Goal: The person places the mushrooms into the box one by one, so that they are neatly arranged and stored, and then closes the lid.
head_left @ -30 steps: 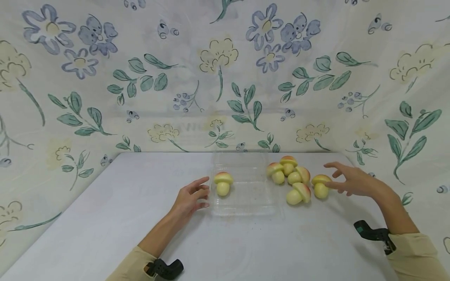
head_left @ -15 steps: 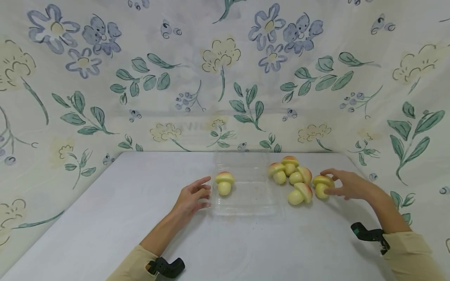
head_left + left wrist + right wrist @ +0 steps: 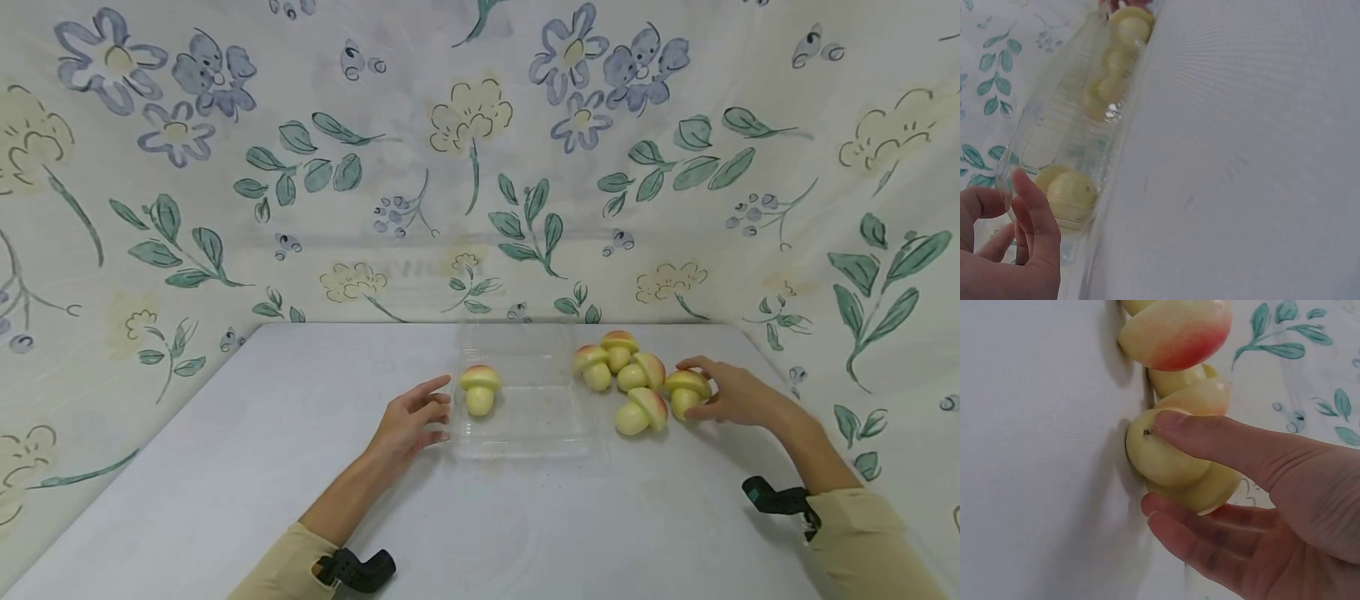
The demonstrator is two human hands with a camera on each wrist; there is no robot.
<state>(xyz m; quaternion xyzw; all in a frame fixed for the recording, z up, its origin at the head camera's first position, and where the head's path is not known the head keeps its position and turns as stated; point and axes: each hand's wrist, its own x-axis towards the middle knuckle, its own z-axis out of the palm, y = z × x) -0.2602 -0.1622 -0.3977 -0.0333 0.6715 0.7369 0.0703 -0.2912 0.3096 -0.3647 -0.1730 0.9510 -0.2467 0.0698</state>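
Right hand (image 3: 733, 395) pinches mushroom (image 3: 684, 397); smooth sides might slip, or tug could bump neighbour mushroom (image 3: 642, 412). Left hand (image 3: 408, 422) loose beside clear box (image 3: 536, 417); thin-looking box may slide if knocked.

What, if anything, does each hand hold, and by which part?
The right hand grips a toy mushroom, thumb on the stem's end, fingers at the cap. The left hand seems to hold nothing, its fingers beside the clear container.
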